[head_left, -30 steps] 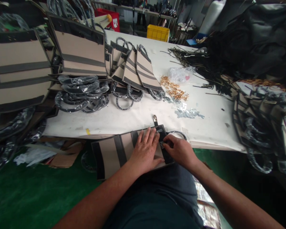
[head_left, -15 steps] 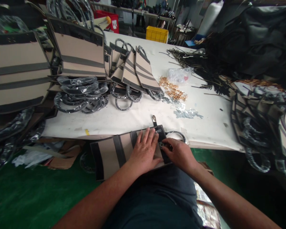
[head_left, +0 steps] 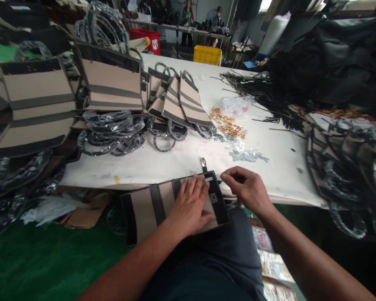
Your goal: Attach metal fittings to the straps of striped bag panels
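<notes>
A beige and black bag panel lies unfolded across my lap and the front edge of the table. My left hand rests flat on it, fingers stretched out. Beside those fingertips, a slim metal strip sits on the black end band, and a square metal plate lies lower on the same band. A short strap with a gold clasp sticks out past the panel's far edge. Just off the right edge, my right hand has its thumb and forefinger pinched together near a dark strip; what they hold is unclear.
Similar panels with plastic-wrapped handles are piled at the left. Gold fittings and flat metal pieces lie loose on the white table. Black cords and more panels are at the right.
My right hand has moved off the square plate, up and right past the panel's edge. The plate now shows uncovered. My left hand stays flat on the panel. The view has shifted slightly.
</notes>
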{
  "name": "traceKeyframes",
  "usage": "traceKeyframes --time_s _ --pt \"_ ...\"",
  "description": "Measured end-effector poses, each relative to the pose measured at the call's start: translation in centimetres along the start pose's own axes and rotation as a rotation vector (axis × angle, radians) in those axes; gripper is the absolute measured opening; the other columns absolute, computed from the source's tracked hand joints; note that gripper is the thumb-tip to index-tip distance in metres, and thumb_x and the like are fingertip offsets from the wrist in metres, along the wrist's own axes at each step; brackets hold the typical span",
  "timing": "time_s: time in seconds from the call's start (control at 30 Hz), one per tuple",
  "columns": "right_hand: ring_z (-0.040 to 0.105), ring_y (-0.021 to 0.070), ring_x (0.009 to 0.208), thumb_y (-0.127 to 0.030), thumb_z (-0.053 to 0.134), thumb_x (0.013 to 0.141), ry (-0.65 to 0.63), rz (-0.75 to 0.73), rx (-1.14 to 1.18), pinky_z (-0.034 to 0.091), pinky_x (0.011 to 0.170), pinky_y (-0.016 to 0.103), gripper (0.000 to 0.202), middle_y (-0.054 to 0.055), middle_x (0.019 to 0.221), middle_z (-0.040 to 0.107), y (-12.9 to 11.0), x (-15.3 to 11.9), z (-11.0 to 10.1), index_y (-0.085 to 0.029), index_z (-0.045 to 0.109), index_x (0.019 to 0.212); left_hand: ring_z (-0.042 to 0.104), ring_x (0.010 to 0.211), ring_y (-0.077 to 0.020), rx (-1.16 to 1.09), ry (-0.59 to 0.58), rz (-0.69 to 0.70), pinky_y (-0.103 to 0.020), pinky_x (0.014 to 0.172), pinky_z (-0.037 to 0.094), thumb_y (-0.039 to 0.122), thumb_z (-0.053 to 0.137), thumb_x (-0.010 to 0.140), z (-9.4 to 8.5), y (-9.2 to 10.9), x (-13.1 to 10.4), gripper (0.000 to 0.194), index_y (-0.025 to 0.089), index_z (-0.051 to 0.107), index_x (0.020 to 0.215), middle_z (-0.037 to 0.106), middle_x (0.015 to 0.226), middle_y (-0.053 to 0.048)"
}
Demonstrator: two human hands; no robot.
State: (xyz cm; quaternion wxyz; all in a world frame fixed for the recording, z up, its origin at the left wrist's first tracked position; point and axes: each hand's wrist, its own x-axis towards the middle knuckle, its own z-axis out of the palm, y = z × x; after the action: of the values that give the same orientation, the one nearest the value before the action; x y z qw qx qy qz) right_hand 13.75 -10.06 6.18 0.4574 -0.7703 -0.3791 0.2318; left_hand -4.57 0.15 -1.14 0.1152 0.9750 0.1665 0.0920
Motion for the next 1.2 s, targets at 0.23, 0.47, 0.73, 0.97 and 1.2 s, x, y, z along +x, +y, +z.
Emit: traceKeyframes --time_s 0.23,0.47,0.73,0.97,1.2 --pt "0.050 0.0123 0.036 -0.052 0.078 0.091 0.258 -0.179 0.492 0.044 0.033 0.023 0.034 -0.005 0.053 0.056 -2.7 2.1 1.4 -0.021 0.065 0.085 0.016 0.162 -0.0365 -0.007 -0.014 -0.007 -0.058 0.132 0.015 0.066 0.073 0.087 -0.3 0.1 0.2 0.095 0.016 0.040 0.160 0.029 0.173 -0.016" --pt "0.052 0.0119 0.041 -0.041 0.077 0.095 0.394 -0.360 0.542 0.045 0.043 0.025 0.027 -0.006 0.051 0.055 -1.5 3.9 4.0 -0.022 0.066 0.081 0.018 0.162 -0.0365 -0.021 -0.008 -0.015 -0.057 0.133 0.014 0.064 0.076 0.084 -0.5 0.3 0.3 0.095 0.016 0.042 0.158 0.031 0.172 -0.017" --pt "0.052 0.0132 0.045 -0.039 0.073 0.097 0.351 -0.401 0.472 0.041 0.047 0.028 0.025 -0.005 0.053 0.056 -0.6 3.9 4.5 -0.021 0.067 0.081 0.021 0.161 -0.0366 -0.072 0.017 -0.004 -0.057 0.132 0.016 0.064 0.073 0.088 -0.2 -0.3 0.4 0.094 0.017 0.038 0.161 0.034 0.170 -0.016" --pt "0.055 0.0140 0.051 -0.038 0.075 0.096 0.345 -0.286 0.598 0.046 0.052 0.028 0.027 -0.003 0.058 0.058 -0.1 3.6 4.5 -0.021 0.066 0.077 0.029 0.157 -0.0354 -0.045 0.015 -0.003 -0.055 0.129 0.022 0.063 0.073 0.089 -0.7 -0.6 0.8 0.088 0.020 0.042 0.159 0.040 0.168 -0.014" --pt "0.046 0.0098 0.046 -0.037 0.077 0.091 0.367 -0.204 0.965 0.043 0.048 0.025 0.041 -0.006 0.056 0.046 -0.2 4.8 4.1 -0.021 0.051 0.063 0.033 0.153 -0.0350 0.010 -0.009 0.002 -0.055 0.130 0.020 0.065 0.071 0.090 -1.5 -0.7 1.5 0.084 0.020 0.046 0.156 0.043 0.164 -0.013"
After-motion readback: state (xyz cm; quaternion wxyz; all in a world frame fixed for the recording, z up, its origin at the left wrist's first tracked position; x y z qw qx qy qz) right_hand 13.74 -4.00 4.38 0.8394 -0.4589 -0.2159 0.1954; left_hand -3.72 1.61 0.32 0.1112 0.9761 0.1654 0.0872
